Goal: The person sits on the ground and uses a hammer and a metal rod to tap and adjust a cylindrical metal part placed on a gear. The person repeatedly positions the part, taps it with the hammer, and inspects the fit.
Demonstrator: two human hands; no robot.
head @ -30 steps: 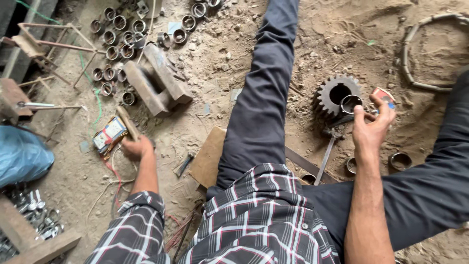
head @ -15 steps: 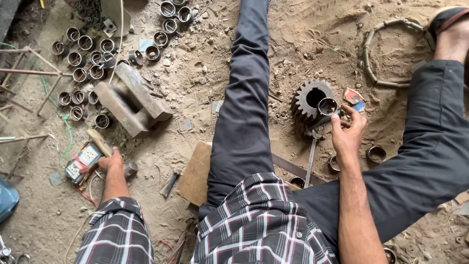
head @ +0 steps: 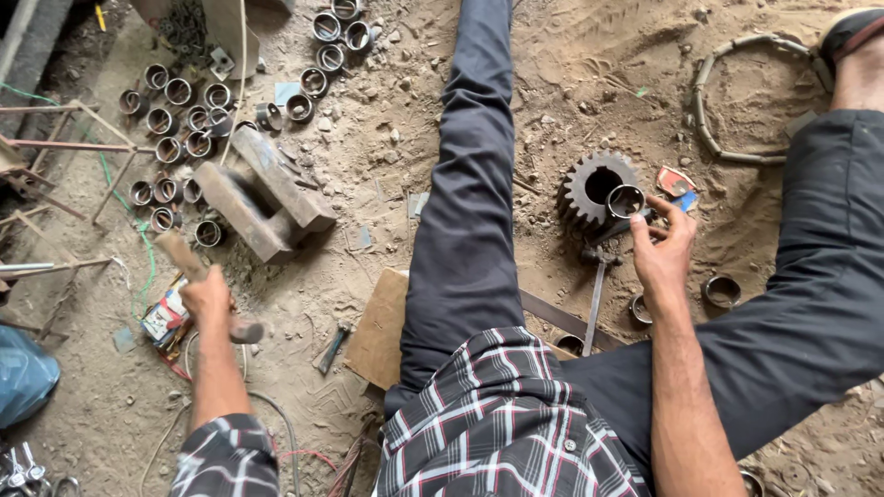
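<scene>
A person sits on the sandy ground (head: 571, 83) with legs spread wide. Closest to the camera is a plaid shirt (head: 497, 423). A flat brown board (head: 379, 327) lies by the left leg (head: 465, 212).

The left hand (head: 207, 296) is closed tight around a hammer (head: 189, 267). The fingers are wrapped around the wooden handle. The handle sticks up past the hand, and the metal head pokes out just below it. A small colourful box (head: 164, 317) lies on the dirt right by this hand. A blue bag (head: 23, 377) sits at the left edge.

The right hand (head: 665, 253) holds a small metal ring (head: 626, 201). The fingertips pinch it at the rim, and the other fingers curl in. The ring is up in the hand, right in front of a big gear (head: 594, 189) that lies on the ground between the legs. A thin tool (head: 597, 294) lies below the gear. Two more rings (head: 720, 291) lie on the dirt near the right wrist.

A bit farther out, two thick metal blocks (head: 262, 193) lie side by side. Around them and behind them, many short metal sleeves (head: 170, 147) stand in rows on the dirt. Thin rusty rods (head: 64, 147) lie at the left. Far off on the right, a big bent hoop (head: 737, 101) lies on the sand beside the right foot.
</scene>
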